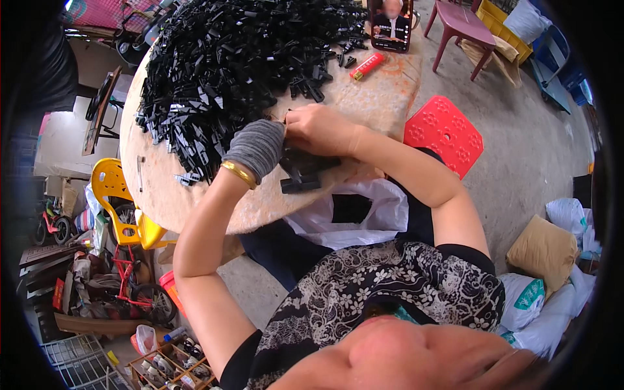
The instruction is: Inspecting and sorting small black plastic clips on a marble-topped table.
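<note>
My left hand (257, 149), in a grey knitted glove with a gold bangle at the wrist, is closed at the near side of a large heap of black plastic pieces (221, 65). Against its fingertips presses my bare right hand (318, 129), fingers curled inward. A small dark bit shows between the two hands, too covered to make out. Just below them, a few black plastic pieces (301, 185) lie at the table's near edge. The heap rests on a round table with a beige patterned cloth (370, 88).
At the table's far side stand a phone (391, 26) and a red tube-like item (368, 66). A white bag (383, 205) lies open over my lap. A red stool (445, 133) is to the right, a yellow chair (117, 188) to the left. Sacks (543, 253) fill the lower right.
</note>
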### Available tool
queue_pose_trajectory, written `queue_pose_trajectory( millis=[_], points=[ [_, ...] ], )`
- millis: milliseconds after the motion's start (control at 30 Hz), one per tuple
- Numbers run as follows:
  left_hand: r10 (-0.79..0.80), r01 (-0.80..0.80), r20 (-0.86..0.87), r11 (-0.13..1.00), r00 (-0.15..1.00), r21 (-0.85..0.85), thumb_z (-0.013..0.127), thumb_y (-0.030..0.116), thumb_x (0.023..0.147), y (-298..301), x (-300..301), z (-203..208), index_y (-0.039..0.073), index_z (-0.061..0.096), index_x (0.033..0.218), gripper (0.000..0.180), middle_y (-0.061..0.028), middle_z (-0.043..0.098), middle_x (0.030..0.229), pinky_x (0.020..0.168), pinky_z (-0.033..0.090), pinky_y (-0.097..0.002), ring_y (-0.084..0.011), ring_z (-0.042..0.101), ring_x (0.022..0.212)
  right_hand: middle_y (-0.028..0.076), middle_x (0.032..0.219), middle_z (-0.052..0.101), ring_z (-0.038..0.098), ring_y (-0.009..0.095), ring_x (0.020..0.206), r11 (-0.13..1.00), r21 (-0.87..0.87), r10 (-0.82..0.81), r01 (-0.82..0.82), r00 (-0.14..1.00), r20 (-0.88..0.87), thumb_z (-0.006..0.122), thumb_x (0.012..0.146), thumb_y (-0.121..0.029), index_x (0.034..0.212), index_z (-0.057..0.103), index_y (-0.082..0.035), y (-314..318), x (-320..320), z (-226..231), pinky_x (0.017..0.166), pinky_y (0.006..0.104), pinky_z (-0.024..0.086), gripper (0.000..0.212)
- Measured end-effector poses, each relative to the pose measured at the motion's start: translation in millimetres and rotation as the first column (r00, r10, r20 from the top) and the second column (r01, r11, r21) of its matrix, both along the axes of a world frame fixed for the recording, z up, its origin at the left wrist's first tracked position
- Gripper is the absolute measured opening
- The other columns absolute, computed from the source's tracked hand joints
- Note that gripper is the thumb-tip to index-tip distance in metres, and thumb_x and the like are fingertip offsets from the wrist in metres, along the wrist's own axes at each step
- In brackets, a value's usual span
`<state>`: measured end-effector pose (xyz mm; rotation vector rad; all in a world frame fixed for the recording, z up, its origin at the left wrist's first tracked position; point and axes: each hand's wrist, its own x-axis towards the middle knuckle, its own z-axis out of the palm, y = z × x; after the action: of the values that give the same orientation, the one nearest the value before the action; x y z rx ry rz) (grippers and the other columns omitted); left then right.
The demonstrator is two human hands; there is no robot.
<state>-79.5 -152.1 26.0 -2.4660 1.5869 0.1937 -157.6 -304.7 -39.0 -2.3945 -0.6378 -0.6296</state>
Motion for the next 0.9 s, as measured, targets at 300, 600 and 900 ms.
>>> queue_pose_trajectory(
  millis=[300, 600, 900],
  points=[
    [0.009, -0.197, -0.382, 0.868, 0.924, -0.456, 0.073, 0.009, 0.074, 42.3, -2.6, -13.9, 0.009, 0.049, 0.128, 0.058, -0.0135, 0.066, 0.085, 0.068, 0.052, -0.0340, -0.0259, 0.066, 0.075, 0.008, 0.087, 0.065, 0.063, 0.023, 0.081, 0.905, 0.366, 0.279, -0.214, 0.951, -0.133, 0.072, 0.073, -0.010, 0.094, 0.069, -0.008, -4.5, 2.5, 8.4, 0.073, 0.0319, 0.050, 0.021],
    [-0.103, -0.094, -0.266, 0.766, 0.959, -0.636, 0.060, 0.007, 0.084, 42.2, -31.5, -9.9, 0.005, 0.040, 0.137, 0.056, -0.0174, 0.063, 0.107, 0.075, 0.052, -0.0346, -0.0307, 0.066, 0.087, 0.010, 0.091, 0.070, 0.064, 0.012, 0.083, 0.787, 0.616, 0.364, -0.011, 0.815, -0.451, 0.075, 0.077, -0.018, 0.103, 0.068, -0.002, -7.4, -5.1, 18.4, 0.075, 0.0257, 0.050, 0.031],
    [-0.035, -0.199, -0.401, 0.826, 0.915, -0.527, 0.059, 0.018, 0.084, 62.5, -24.4, -21.8, 0.007, 0.058, 0.115, 0.033, -0.0171, 0.063, 0.095, 0.077, 0.049, -0.0415, -0.0339, 0.060, 0.089, 0.010, 0.091, 0.063, 0.060, 0.025, 0.087, 0.934, 0.327, 0.192, -0.141, 0.973, -0.129, 0.068, 0.080, -0.013, 0.084, 0.066, 0.000, 1.1, -6.0, 14.5, 0.072, 0.0329, 0.049, 0.014]
  ],
)
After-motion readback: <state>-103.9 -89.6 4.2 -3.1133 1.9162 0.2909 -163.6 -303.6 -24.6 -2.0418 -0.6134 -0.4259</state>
